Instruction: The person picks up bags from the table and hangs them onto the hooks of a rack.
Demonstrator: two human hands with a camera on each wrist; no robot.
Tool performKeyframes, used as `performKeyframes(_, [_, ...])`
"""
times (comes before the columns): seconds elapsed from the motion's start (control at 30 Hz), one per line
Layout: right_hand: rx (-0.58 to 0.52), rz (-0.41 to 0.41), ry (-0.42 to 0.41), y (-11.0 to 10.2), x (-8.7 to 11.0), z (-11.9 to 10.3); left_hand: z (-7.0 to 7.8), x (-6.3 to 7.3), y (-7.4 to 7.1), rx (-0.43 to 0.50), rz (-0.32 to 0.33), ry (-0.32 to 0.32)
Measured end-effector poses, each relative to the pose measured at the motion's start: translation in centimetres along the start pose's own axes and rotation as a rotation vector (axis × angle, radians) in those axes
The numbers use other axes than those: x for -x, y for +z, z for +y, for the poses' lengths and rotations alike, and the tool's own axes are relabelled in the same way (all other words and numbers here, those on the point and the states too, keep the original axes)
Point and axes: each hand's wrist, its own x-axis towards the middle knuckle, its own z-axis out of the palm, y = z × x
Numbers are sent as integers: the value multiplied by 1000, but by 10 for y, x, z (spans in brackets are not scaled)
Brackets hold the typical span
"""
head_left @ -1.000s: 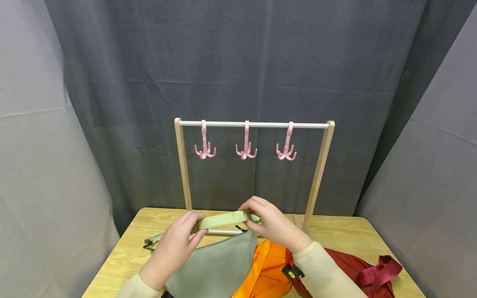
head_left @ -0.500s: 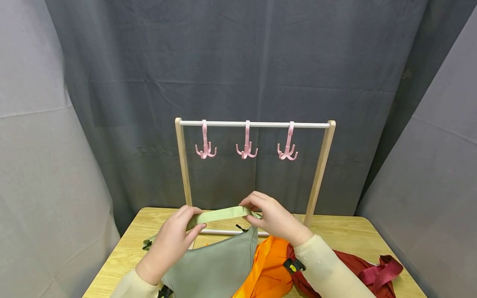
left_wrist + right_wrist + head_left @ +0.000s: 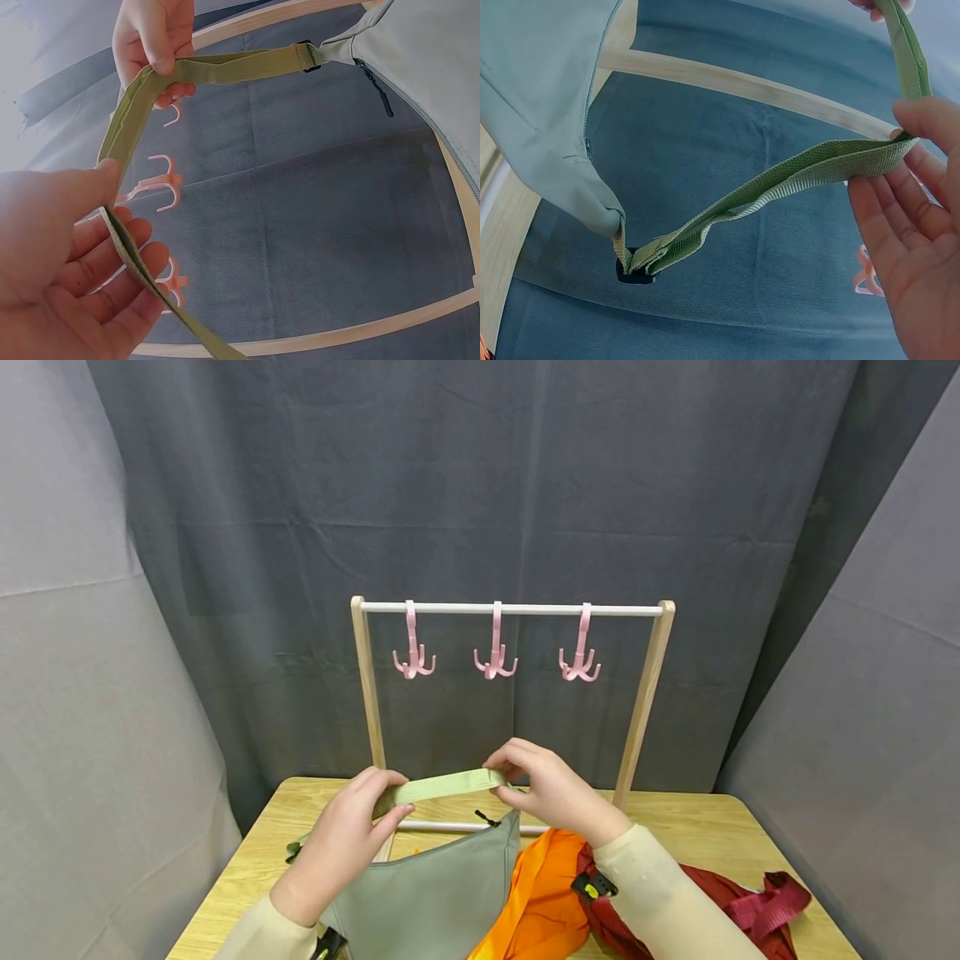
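Observation:
A grey-green bag (image 3: 435,893) with a zipper along its top edge hangs partly raised above the table. Its light green webbing strap (image 3: 446,786) is stretched between both hands. My left hand (image 3: 347,843) pinches the strap between thumb and fingers at the left. At the other end my right hand (image 3: 553,789) pinches it too. In the right wrist view the strap (image 3: 802,176) runs doubled down to a black buckle (image 3: 636,268) at the bag's corner. The left wrist view shows the strap (image 3: 129,131) bending between the two hands.
Behind the hands stands a wooden rack with a white bar (image 3: 457,608) carrying three pink hooks (image 3: 495,662). An orange bag (image 3: 543,893) and a dark red bag (image 3: 720,897) lie at the right on the wooden table (image 3: 225,893). Grey curtains (image 3: 315,485) enclose the back.
Both hands have risen slightly, lifting the strap and the upper corner of the grey-green bag with them. The orange and red bags stay on the table.

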Motion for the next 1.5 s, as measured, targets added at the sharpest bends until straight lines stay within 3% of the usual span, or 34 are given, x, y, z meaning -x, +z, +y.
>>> performKeyframes(0.6, [-26, 37, 38, -6, -5, 6, 7, -15, -7, 19, 50, 51])
performKeyframes(1.5, [-65, 97, 168, -14, -13, -2, 4, -39, -16, 73, -28, 18])
